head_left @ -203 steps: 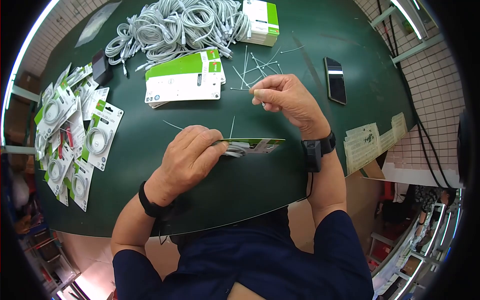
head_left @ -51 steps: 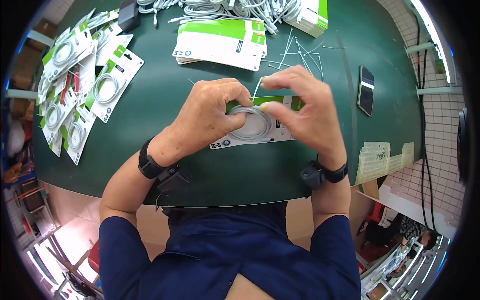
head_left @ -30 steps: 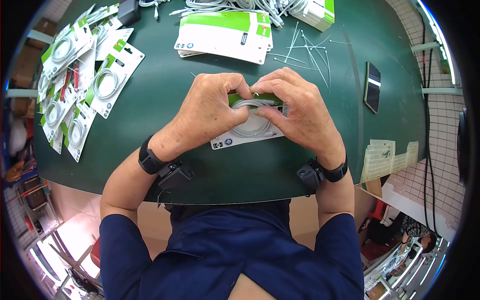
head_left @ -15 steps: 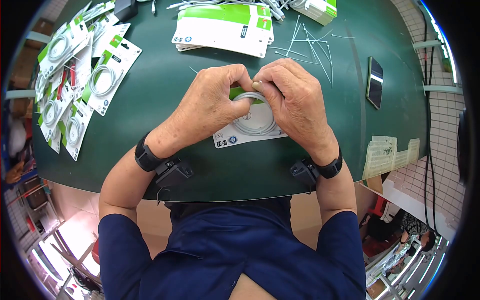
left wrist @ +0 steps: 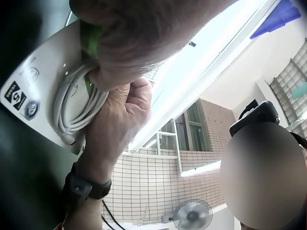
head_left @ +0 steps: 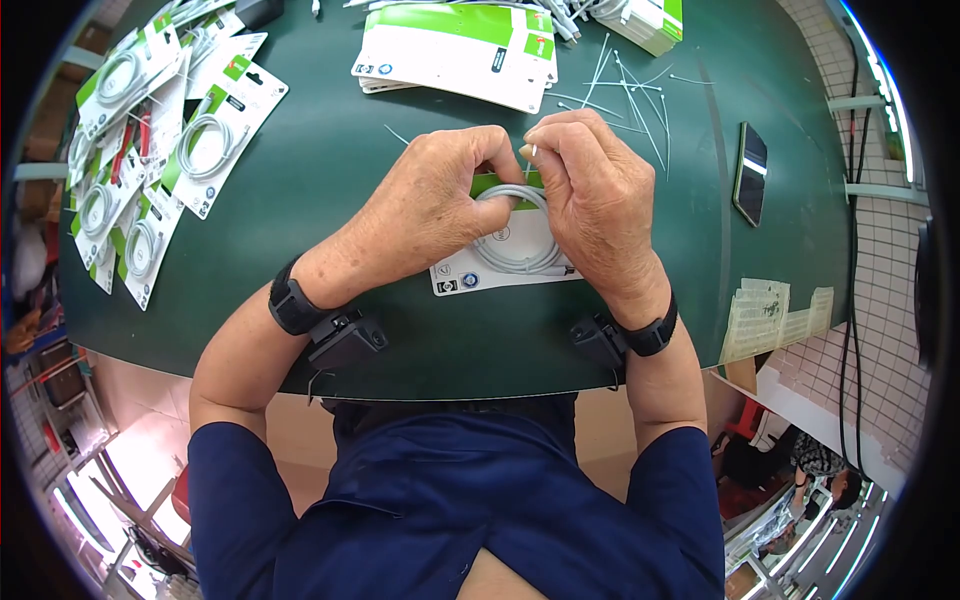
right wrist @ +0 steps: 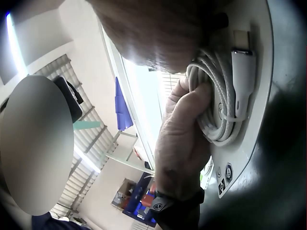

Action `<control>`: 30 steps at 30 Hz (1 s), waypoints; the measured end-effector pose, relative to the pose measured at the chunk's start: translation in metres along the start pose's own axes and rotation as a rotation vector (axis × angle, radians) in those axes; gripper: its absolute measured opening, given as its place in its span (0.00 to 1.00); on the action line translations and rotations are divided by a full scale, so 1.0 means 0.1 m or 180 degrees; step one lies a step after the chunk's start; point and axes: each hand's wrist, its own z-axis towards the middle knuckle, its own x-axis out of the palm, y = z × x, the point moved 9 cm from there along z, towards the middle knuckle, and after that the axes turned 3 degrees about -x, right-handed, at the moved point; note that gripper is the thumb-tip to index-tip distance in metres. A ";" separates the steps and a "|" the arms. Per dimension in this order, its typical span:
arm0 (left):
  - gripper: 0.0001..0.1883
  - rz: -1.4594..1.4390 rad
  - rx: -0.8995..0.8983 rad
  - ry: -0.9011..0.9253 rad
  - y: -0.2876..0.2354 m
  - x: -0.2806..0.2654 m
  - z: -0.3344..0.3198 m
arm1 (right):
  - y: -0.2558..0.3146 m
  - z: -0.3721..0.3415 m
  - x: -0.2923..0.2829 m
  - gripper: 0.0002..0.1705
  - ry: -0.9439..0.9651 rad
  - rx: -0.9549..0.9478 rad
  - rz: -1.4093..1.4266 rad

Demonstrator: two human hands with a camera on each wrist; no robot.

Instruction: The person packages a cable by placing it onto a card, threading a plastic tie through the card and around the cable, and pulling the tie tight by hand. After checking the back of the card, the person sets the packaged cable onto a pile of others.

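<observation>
A coiled pale grey USB cable (head_left: pixel 522 266) lies against a white and green printed card (head_left: pixel 452 277) in front of me. My left hand (head_left: pixel 435 200) grips the card and coil at the upper left, its thumb over the cable; the fingertips behind are hidden. Just right of it, my right hand (head_left: pixel 605 195) pinches a thin white cable tie (head_left: pixel 535 152) between thumb and forefinger, above the card's upper edge. The wrist views show the coil (left wrist: pixel 64 112) close up; in the right wrist view the white connector (right wrist: pixel 243 79) is strapped alongside the coil (right wrist: pixel 223 132).
Finished-looking carded cables (head_left: pixel 205 145) are heaped at left, with red-handled pliers (head_left: pixel 146 135) among them. Flat cards (head_left: pixel 440 60) are stacked at the back, loose cable ties (head_left: pixel 630 90) beside them. A phone (head_left: pixel 750 175) and taped paper (head_left: pixel 757 315) lie at right.
The card, earlier held edge-on, now faces up under both hands. My right hand came from near the loose ties to the coil, reached over it, then pinched the tie and drew slightly up.
</observation>
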 end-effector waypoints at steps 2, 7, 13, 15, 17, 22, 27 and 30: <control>0.07 0.0022 0.0016 0.0011 0.00 0.00 0.00 | 0.01 0.00 0.00 0.06 -0.0007 -0.0007 -0.0036; 0.07 -0.0034 0.0001 0.0053 0.00 0.04 0.00 | 0.02 0.00 -0.01 0.06 0.0054 0.0036 -0.0214; 0.05 0.0013 -0.0313 0.0263 0.02 0.06 0.00 | -0.01 -0.01 -0.03 0.06 -0.0062 0.0069 -0.0236; 0.05 0.0003 -0.0332 0.0271 0.02 0.07 -0.01 | -0.01 -0.01 -0.02 0.06 -0.0036 0.0080 -0.0244; 0.05 -0.0015 -0.0371 0.0288 0.03 0.07 -0.01 | -0.02 -0.02 0.00 0.06 0.0013 0.0102 -0.0260; 0.07 -0.0118 -0.0072 0.0097 0.02 0.07 -0.02 | -0.03 -0.02 0.01 0.06 0.0011 0.0171 -0.0215; 0.06 -0.0185 -0.0171 0.0164 0.02 0.05 -0.01 | -0.11 -0.03 0.00 0.07 0.0038 0.0466 0.0453; 0.04 -0.0224 -0.0422 0.0329 0.06 0.05 0.00 | -0.17 -0.02 -0.03 0.07 0.0004 0.0719 0.1193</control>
